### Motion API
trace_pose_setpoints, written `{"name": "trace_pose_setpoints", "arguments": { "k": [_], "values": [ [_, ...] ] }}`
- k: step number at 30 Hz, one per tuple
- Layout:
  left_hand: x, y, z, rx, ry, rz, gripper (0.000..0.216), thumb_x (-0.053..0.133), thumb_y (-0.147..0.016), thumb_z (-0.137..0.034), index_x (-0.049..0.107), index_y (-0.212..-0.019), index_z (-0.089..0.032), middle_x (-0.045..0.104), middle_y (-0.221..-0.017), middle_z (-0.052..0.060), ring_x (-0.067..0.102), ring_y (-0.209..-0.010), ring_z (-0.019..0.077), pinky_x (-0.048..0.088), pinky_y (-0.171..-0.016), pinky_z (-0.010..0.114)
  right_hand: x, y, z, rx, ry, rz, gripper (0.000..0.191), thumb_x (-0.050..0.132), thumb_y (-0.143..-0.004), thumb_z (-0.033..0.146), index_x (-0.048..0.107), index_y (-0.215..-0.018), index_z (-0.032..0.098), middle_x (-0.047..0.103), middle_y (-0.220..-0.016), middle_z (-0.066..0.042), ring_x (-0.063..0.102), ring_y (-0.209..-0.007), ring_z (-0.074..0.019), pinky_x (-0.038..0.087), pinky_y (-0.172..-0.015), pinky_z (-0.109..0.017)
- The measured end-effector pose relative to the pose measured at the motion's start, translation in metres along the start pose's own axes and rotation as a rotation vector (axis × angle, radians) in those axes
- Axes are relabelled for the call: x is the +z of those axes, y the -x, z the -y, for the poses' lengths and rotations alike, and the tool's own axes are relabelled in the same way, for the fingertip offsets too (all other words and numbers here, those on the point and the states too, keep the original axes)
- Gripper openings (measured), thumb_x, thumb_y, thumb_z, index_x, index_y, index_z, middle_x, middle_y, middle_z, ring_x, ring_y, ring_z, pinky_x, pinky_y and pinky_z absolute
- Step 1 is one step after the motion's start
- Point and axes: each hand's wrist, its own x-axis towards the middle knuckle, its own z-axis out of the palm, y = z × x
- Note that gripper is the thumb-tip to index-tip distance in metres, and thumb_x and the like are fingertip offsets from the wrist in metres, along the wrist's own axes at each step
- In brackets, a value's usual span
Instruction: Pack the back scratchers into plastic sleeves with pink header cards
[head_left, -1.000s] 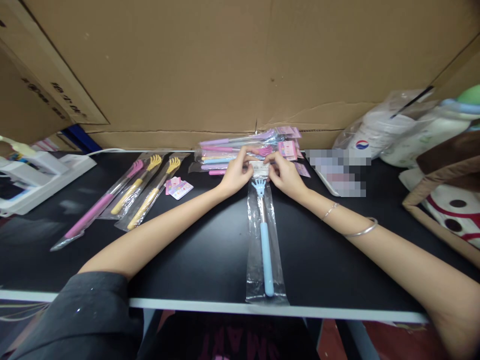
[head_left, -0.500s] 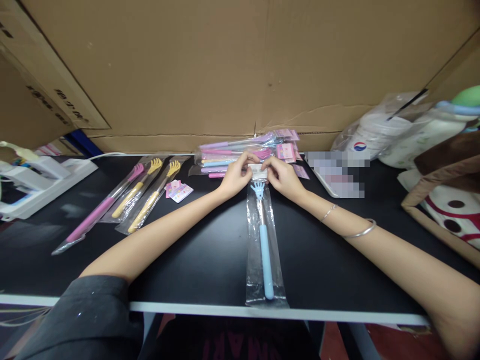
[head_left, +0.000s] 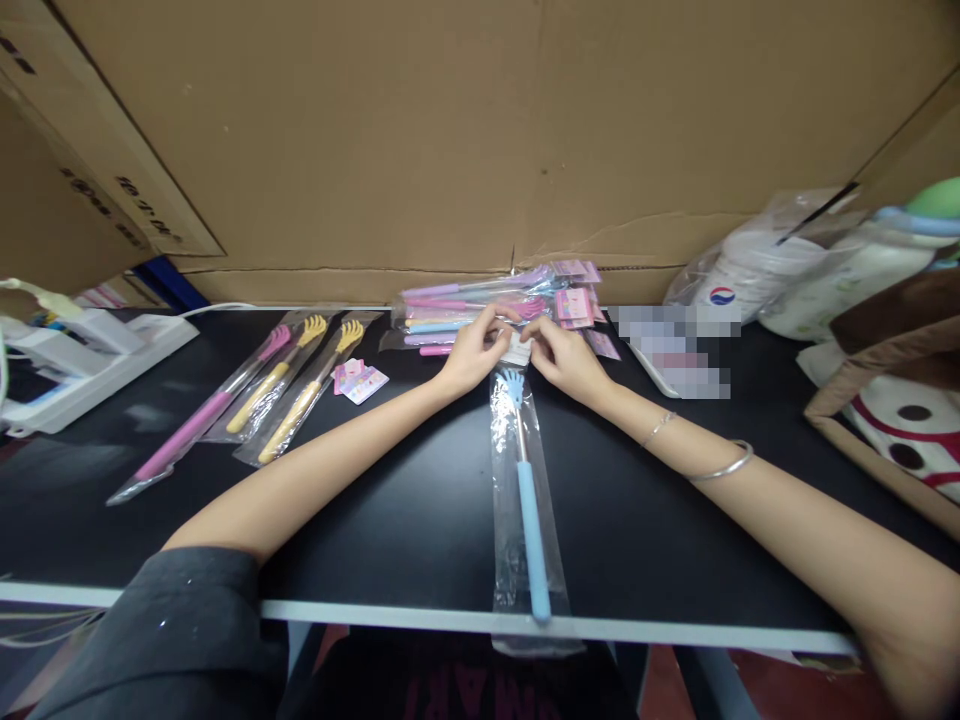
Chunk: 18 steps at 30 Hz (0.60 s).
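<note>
Past the table edge point(head_left: 405, 616) juts a plastic sleeve point(head_left: 505, 520), left hand point(head_left: 472, 356) and right hand point(head_left: 568, 360) pinching a card point(head_left: 517, 349).

Shows tall brown cardboard point(head_left: 375, 140) standing like a wall behind, creased near its foot, with dark printed characters point(head_left: 148, 210) at left. Has a black tabletop point(head_left: 405, 540) with a pale front edge point(head_left: 360, 613), catching a soft sheen of light point(head_left: 454, 475), and reddish floor point(head_left: 660, 685) below.

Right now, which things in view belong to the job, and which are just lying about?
Likely the job: blue bagged scratcher, white tag, loose tags, bagged pink and yellow scratchers, pile of bagged scratchers.

Apparently lying about: power strip, white cup, green-topped bottle.
</note>
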Motion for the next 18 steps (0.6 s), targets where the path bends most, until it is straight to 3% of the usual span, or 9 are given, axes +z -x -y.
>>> {"name": "trace_pose_setpoints", "arguments": {
  "k": [3,7,10,14,18],
  "values": [
    [-0.0011,-0.0003,0.0017,-0.009,0.03,-0.035,0.024,0.046,-0.097,-0.039,0.059,-0.105,-0.021,0.064,-0.077,0.001,0.061,-0.069,0.0154,0.05,-0.065,0.027,0.0011,0.0,-0.0026,0.023,-0.032,0.006,0.012,0.047,-0.085,0.015,0.05,-0.095,0.021,0.062,-0.073,-0.001,0.053,-0.055,-0.0147,0.039,-0.058,-0.026],
    [-0.0026,-0.0023,0.0065,-0.076,0.138,-0.01,0.036,0.041,-0.098,-0.049,0.06,-0.111,-0.022,0.066,-0.086,0.003,0.063,-0.072,0.0163,0.052,-0.058,0.025,0.0026,-0.0006,-0.0068,0.029,-0.09,-0.028,0.01,0.047,-0.085,0.015,0.047,-0.093,0.022,0.065,-0.076,-0.003,0.059,-0.06,-0.0164,0.043,-0.061,-0.028],
    [-0.0022,-0.0038,0.009,-0.114,0.209,0.07,0.036,0.046,-0.096,-0.047,0.059,-0.118,-0.022,0.068,-0.095,0.005,0.066,-0.078,0.0172,0.054,-0.062,0.026,0.0035,-0.001,-0.0092,0.015,-0.118,-0.032,0.008,0.046,-0.088,0.016,0.046,-0.092,0.023,0.067,-0.083,-0.005,0.063,-0.068,-0.0176,0.046,-0.063,-0.028],
    [-0.0001,-0.0044,0.0084,-0.044,0.244,0.134,0.034,0.056,-0.091,-0.041,0.06,-0.117,-0.02,0.067,-0.115,0.009,0.067,-0.087,0.0182,0.056,-0.075,0.029,0.0043,-0.0014,-0.0102,0.021,-0.135,-0.02,0.005,0.045,-0.089,0.018,0.046,-0.091,0.022,0.069,-0.09,-0.007,0.063,-0.067,-0.0166,0.046,-0.063,-0.027],
    [0.0009,-0.0042,0.007,-0.032,0.201,0.183,0.034,0.059,-0.088,-0.036,0.059,-0.116,-0.019,0.063,-0.124,0.011,0.066,-0.082,0.0152,0.054,-0.072,0.027,0.0036,-0.0026,-0.0086,0.058,-0.123,0.003,0.009,0.052,-0.084,0.019,0.046,-0.091,0.022,0.067,-0.083,-0.004,0.058,-0.061,-0.0146,0.043,-0.061,-0.026]
  ]
}}
